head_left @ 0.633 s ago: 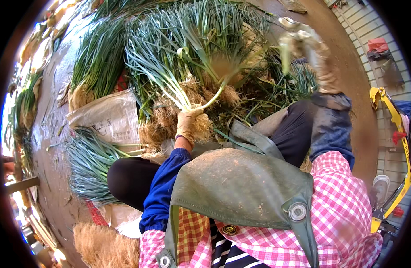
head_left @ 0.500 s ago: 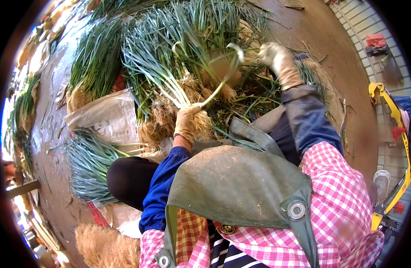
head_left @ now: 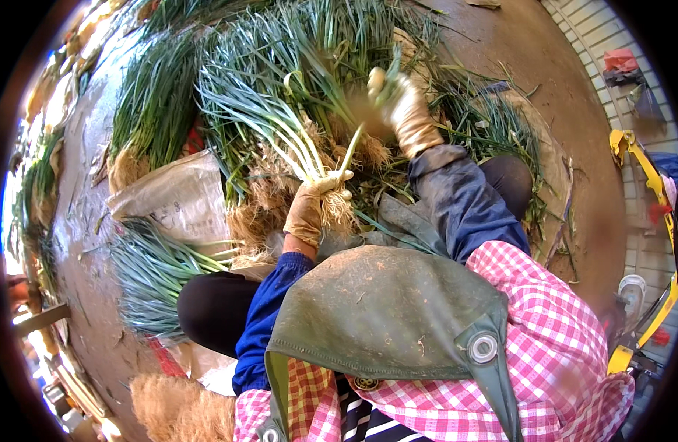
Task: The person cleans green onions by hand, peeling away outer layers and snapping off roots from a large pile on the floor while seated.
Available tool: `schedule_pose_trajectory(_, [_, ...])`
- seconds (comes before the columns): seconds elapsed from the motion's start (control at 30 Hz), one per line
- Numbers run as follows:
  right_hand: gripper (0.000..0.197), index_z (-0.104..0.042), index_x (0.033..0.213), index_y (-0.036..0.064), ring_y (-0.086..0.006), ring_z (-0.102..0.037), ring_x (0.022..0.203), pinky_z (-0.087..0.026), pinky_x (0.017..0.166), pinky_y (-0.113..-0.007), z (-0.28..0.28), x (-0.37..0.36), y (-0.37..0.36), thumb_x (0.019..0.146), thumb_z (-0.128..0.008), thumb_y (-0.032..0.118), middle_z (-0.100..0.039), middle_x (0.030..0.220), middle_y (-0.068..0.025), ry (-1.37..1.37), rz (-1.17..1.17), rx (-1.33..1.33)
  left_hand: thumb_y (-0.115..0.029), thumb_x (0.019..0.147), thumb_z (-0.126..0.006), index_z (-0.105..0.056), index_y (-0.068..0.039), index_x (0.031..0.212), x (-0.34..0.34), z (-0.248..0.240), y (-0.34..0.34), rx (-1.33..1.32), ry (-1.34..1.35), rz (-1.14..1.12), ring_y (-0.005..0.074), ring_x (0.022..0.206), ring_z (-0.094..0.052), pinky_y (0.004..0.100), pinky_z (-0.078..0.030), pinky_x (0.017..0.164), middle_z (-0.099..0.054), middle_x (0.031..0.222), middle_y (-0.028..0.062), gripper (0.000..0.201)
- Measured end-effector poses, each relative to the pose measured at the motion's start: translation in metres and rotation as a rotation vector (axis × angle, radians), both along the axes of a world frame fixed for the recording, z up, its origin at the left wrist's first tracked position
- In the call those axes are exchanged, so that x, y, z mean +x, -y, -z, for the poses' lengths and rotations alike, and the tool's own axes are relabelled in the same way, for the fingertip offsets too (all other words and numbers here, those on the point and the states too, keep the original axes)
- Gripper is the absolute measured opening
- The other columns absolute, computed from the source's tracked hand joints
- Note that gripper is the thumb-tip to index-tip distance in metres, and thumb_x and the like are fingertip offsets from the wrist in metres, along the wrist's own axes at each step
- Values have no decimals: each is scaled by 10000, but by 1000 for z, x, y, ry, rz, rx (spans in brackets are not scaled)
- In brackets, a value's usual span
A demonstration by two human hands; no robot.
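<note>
My left hand (head_left: pixel 309 205), in a tan glove, is closed around several green onions (head_left: pixel 303 151) just above their pale stringy roots (head_left: pixel 337 210). Most of their stalks fan up and to the left; one leans to the upper right. My right hand (head_left: pixel 399 107), gloved and slightly blurred, is closed beyond that leaning stalk, with a bit of green leaf showing at its fingers. A brownish smudge in the picture partly hides the space between the stalk and this hand. Behind both hands lies a large heap of green onions (head_left: pixel 302 51), roots toward me.
A smaller bundle of green onions (head_left: pixel 158 276) lies left of my knee (head_left: pixel 215 309), below a pale sack (head_left: pixel 180 188). Fibrous brown material (head_left: pixel 180 409) sits at lower left. Loose leaves (head_left: pixel 493 129) cover the right side. A yellow metal arm (head_left: pixel 652 180) stands far right.
My right hand has moved left, closer to my left hand. The pale curled strip that hung between the hands no longer shows. My left hand still holds the green onions, nearly in place.
</note>
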State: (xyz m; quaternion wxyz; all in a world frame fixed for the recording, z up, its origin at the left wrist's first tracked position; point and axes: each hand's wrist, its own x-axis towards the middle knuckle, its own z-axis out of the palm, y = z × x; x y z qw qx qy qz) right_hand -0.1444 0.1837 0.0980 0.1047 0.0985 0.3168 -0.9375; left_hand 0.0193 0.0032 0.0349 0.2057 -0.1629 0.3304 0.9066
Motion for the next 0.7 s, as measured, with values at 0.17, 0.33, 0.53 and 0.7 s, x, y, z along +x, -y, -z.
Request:
schedule_pose_trajectory(0.17, [378, -493, 1143, -85, -138, -544, 666, -491, 572, -252, -36, -54, -43, 932, -406, 217, -577, 815, -75, -490, 21, 100, -114, 830, -565, -592, 55, 1078, -9, -16, -21, -64, -41, 236, 241, 779, -654, 324, -546, 658, -639, 985, 181, 302])
schedule_pose_trajectory(0.33, [264, -556, 1083, 36, -171, -631, 709, -533, 621, -265, -59, -50, 47, 910, -507, 229, -659, 883, -139, -531, -35, 494, -29, 736, -597, -498, 67, 1182, -9, -14, -34, 134, -190, -30, 289, 905, -632, 356, -509, 834, -636, 990, 197, 467])
schedule_pose_trajectory(0.53, [327, -530, 1135, 12, -190, -583, 842, -490, 759, -297, 32, -47, 71, 929, -458, 256, -602, 1051, -136, -200, -328, 1105, -59, 800, -592, -559, 31, 1070, -8, 5, -26, 125, 111, -182, 297, 792, -649, 403, -557, 698, -643, 894, 173, 286])
schedule_pose_trajectory(0.7, [504, -492, 1201, 13, -268, -583, 930, -457, 781, -395, 138, -38, 12, 792, -648, 262, -594, 1051, -157, -90, -120, 1890, -72, 819, -610, -575, 53, 952, -9, 24, -36, -8, 304, -243, 264, 743, -630, 420, -562, 712, -604, 852, 126, 186])
